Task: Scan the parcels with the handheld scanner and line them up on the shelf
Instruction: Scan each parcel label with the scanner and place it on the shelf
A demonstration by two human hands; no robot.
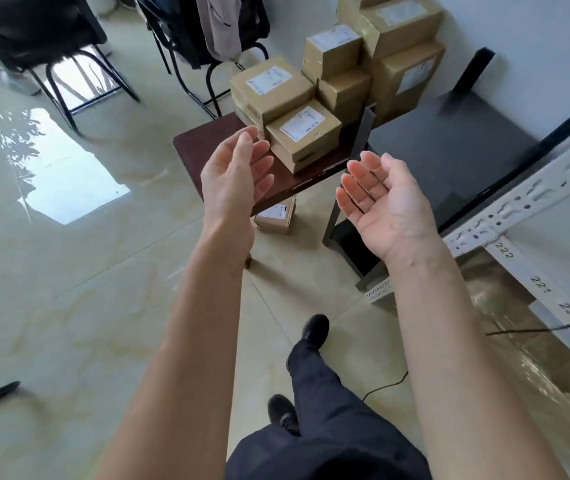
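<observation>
Both arms reach out: left hand [233,174] and right hand [385,202] (empty, fingers relaxed) near parcels [302,133].

Both bare arms stretched forward, hands empty and palms turned toward each other.

The left hand [233,171] is raised in front of the near left corner of the table [203,133], fingers straight and close together, thumb up, palm facing right. The right hand [385,202] sits just off the table's near right corner, slightly nearer the body than the left, palm up and tilted left, fingers relaxed with a slight curl. The two hands are apart, holding nothing. Both forearms are bare, running up from the bottom. Below them, dark trouser legs and black shoes, one foot ahead of the other.
</observation>
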